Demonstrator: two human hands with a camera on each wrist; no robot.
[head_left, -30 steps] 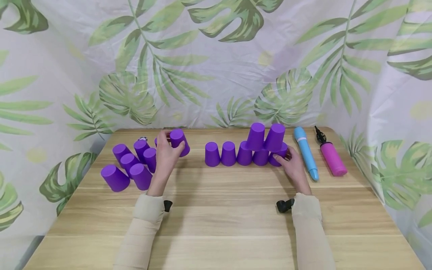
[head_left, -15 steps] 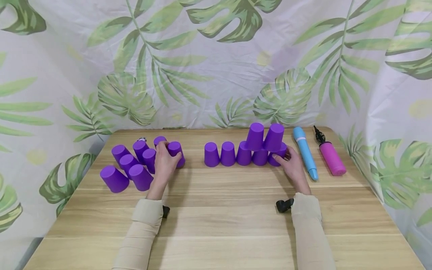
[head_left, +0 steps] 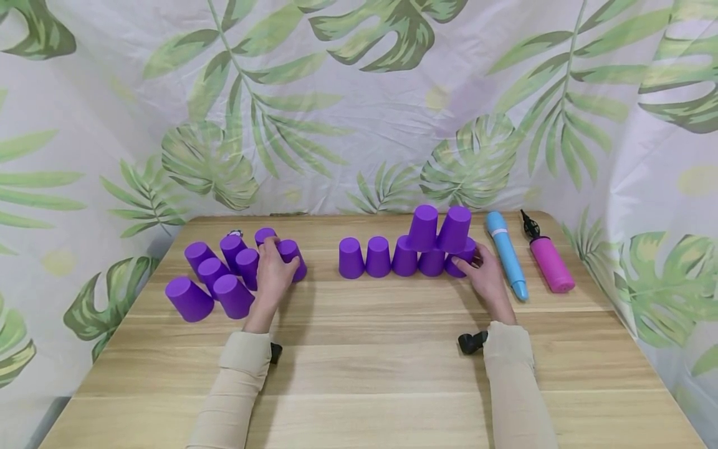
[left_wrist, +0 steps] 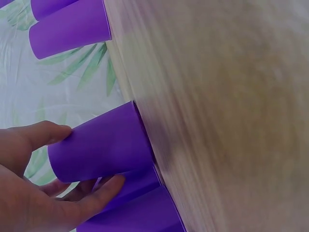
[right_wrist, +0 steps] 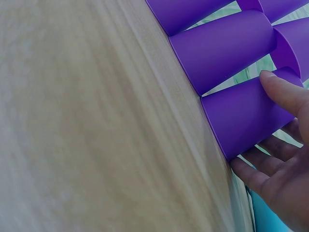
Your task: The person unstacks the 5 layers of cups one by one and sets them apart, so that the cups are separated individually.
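Upside down on the table, a purple cup (head_left: 293, 260) stands at the right edge of a loose cluster of purple cups. My left hand (head_left: 273, 271) grips it, thumb on one side and fingers on the other, as the left wrist view shows the cup (left_wrist: 101, 145). At the right end of a row of upturned purple cups, my right hand (head_left: 487, 277) holds the last cup (right_wrist: 246, 113) between thumb and fingers. Two more cups, one of them this upper cup (head_left: 454, 229), rest on top of the row's right part.
Right of the row lie a light blue tube-shaped thing (head_left: 507, 255) and a pink hand pump (head_left: 552, 263) with a black nozzle. Several cups, such as this front-left cup (head_left: 189, 299), stand at the left. A leaf-patterned cloth (head_left: 370, 125) hangs behind the wooden table (head_left: 381, 362).
My left hand has lowered its cup from above the table and brought it slightly left, down onto the tabletop beside the cluster. My right hand has stayed on the end cup.
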